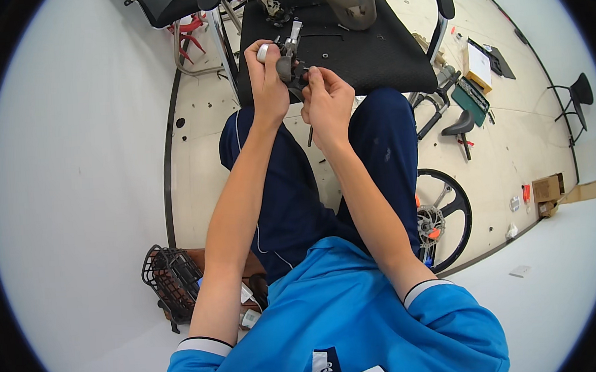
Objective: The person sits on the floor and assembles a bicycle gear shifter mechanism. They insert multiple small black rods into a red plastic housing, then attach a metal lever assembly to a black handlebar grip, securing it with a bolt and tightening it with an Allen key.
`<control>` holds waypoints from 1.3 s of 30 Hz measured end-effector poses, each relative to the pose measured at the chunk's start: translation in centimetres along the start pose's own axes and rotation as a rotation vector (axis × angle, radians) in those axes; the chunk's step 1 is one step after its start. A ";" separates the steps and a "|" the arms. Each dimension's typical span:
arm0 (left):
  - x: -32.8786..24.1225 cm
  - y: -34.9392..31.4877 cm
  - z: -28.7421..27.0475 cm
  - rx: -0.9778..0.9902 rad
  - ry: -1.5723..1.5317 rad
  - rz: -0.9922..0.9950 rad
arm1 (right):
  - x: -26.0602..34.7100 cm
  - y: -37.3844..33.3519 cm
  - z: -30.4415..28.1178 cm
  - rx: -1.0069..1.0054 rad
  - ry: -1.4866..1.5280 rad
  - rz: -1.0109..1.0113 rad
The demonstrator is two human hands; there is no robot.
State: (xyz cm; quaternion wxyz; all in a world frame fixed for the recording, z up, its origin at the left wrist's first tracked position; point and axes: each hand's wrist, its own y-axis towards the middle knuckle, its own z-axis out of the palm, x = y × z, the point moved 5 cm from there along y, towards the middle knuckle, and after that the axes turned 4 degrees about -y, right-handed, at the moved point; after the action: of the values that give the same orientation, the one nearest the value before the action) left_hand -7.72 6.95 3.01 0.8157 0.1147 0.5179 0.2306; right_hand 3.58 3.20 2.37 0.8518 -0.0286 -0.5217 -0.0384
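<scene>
Above the front of the black chair seat, my left hand (268, 83) is closed around a small dark-grey and silver metal bicycle part (285, 67). A silver stub (294, 31) sticks up from it. My right hand (329, 103) is closed in a pinch at the part's right side, thumb and forefinger together. A thin dark rod (310, 137), like a hex key, pokes out below that hand; its upper stretch is hidden by the fingers. Both hands are close together, just beyond my knees.
On the chair seat (379, 67) lie a thin bent rod (322, 35), small rings and a large beige metal piece (353, 8). To the right on the floor are a bicycle saddle (459, 123), a green tool case (470, 96) and a black wheel (466, 207). A black wire basket (164, 277) stands lower left.
</scene>
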 end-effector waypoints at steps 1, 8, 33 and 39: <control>-0.2 -0.5 0.2 -0.001 0.005 0.012 | 0.1 -0.7 -0.1 -0.007 0.057 0.051; -3.3 -5.7 1.2 -0.209 -0.128 0.086 | 1.6 -4.7 -0.1 -0.008 -0.196 -0.324; -5.5 -8.2 2.2 -0.002 -0.465 -0.573 | 6.6 -7.7 -1.5 0.960 -0.285 0.152; -5.5 -8.1 2.9 -0.082 -0.513 -0.644 | 7.2 -7.8 -1.0 0.898 -0.105 0.250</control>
State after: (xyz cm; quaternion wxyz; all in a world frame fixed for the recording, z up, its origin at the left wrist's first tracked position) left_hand -4.99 -2.67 5.20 0.9527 -0.0318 0.2977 -0.0520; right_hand 7.02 -4.95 8.44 0.7504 0.2784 -0.5216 0.2956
